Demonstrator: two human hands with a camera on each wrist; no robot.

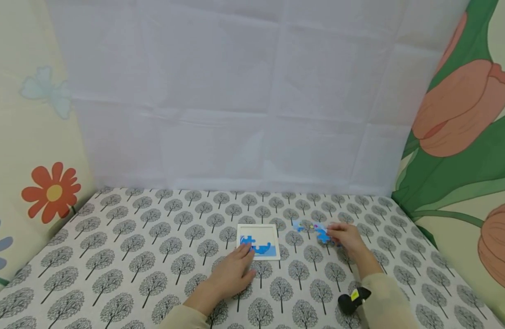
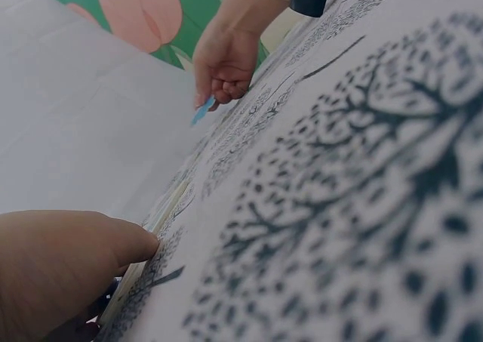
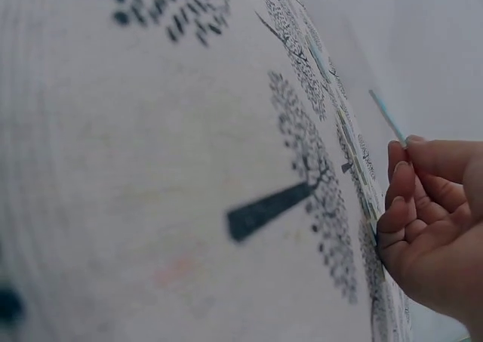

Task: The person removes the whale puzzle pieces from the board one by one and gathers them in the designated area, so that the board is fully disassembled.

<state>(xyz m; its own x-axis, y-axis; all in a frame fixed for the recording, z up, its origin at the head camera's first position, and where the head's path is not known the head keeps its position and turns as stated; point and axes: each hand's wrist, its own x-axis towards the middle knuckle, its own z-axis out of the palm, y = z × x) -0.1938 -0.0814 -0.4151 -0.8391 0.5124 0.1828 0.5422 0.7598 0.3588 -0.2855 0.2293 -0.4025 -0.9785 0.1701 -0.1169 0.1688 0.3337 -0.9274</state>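
Note:
A square white puzzle tray (image 1: 258,225) lies on the cloth, with blue jigsaw pieces (image 1: 262,250) fitted along its lower part and bare board above them. My left hand (image 1: 232,273) rests on the tray's lower left corner, fingers extended over it. In the left wrist view, its thumb (image 2: 136,240) lies by the tray's edge. To the right, my right hand (image 1: 349,238) pinches a blue puzzle piece (image 1: 323,236) between thumb and fingers. The right wrist view shows that puzzle piece (image 3: 389,115) edge-on, raised off the cloth. Loose light-blue pieces (image 1: 297,225) lie just left of this hand.
A white tablecloth (image 1: 154,274) printed with black trees covers the table. Behind stands a pale cloth backdrop (image 1: 215,91), with flower-printed side panels. A black device (image 1: 353,300) with a yellow mark sits at my right wrist.

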